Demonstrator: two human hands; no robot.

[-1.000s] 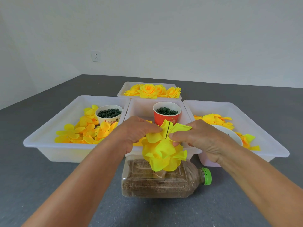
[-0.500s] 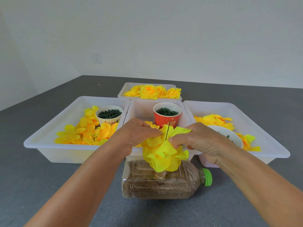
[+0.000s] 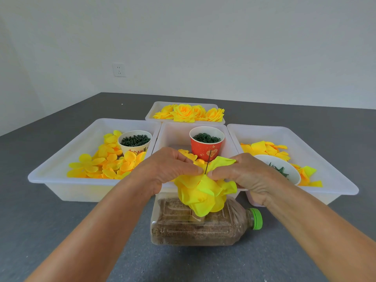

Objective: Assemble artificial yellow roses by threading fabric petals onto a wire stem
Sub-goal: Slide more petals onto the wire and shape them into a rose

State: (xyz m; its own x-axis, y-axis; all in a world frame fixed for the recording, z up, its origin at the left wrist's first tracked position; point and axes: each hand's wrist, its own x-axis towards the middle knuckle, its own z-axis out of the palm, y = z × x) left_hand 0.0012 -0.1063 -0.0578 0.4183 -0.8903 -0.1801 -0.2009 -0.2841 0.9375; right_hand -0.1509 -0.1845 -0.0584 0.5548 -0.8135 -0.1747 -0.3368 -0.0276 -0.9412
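One rose [image 3: 203,192], two hands pinching, one wire stem [image 3: 207,166]

Free room and obstacles about the sand-filled bottle [image 3: 195,226]. Bare desk [image 3: 50,224] lies open to its left, right and near side. Behind it three white trays [image 3: 61,176] stand edge to edge, closing the far side; the red cup [image 3: 205,147] rises directly beyond. Both hands [image 3: 168,169] occupy the space above it.
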